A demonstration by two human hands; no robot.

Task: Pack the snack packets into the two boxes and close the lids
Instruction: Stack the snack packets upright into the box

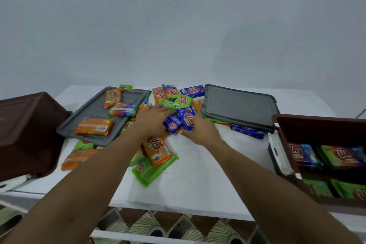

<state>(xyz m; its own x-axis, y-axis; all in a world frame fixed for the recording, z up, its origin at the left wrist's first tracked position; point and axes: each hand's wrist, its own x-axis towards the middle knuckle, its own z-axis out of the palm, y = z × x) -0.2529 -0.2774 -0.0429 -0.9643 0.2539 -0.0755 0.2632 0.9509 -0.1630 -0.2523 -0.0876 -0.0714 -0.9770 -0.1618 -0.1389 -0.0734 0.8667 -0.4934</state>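
Orange, green and blue snack packets lie heaped in the middle of the white table (198, 174). My left hand (152, 119) grips a small blue packet (172, 124) in the heap. Beside it my right hand (202, 131) holds a larger blue packet (187, 118) from the right. A brown box (316, 125) at the right edge is open, with several blue and green packets inside. A second brown box (29, 130) stands at the left edge; its inside is hidden from me.
Two grey lids lie on the table: the left lid (93, 113) has orange and multicoloured packets on it, the right lid (239, 105) rests on a blue packet (247, 130). A plain wall stands behind. Patterned floor shows below the table's front edge.
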